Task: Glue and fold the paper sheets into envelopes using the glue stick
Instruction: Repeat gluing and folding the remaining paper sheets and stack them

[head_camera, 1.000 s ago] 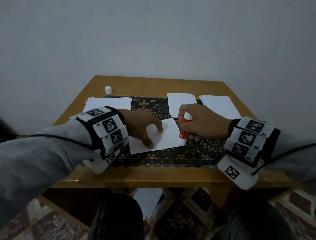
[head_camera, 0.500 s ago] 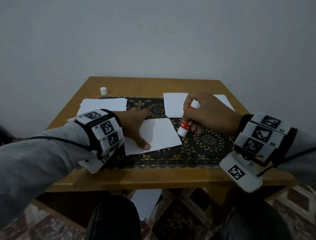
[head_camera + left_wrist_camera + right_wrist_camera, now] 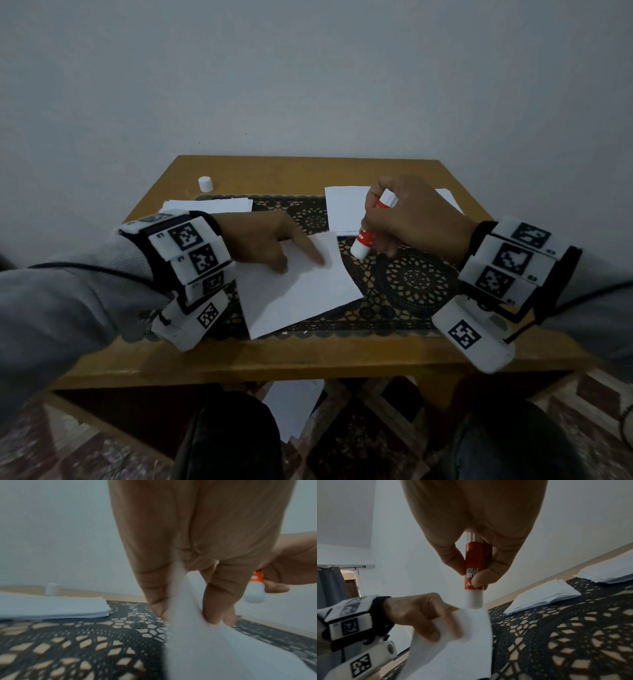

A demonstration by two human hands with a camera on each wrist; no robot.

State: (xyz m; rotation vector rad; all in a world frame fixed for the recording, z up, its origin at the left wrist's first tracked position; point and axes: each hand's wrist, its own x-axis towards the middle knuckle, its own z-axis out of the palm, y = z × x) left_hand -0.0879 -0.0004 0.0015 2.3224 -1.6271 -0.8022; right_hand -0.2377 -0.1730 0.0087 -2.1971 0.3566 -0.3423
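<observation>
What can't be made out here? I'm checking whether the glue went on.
- Glue on the paper sheet: no trace shows, head view too dim.
- Glue stick tip: right wrist view, hidden behind the lifted sheet edge.
- Left hand grip on the sheet: left wrist view, blurred.

The glue stick [image 3: 373,226] was orange-red with white ends (pale lettering ran along its label). The paper sheet [image 3: 301,291] was plain white, as were the stacks [image 3: 209,205] and the small cap [image 3: 205,184]. A black lace mat [image 3: 414,284] showed round openwork patterns over the honey-brown worktop [image 3: 308,359]. The wrist bands [image 3: 191,253] carried black-and-white square markers. The sleeves [image 3: 68,301] were grey.
</observation>
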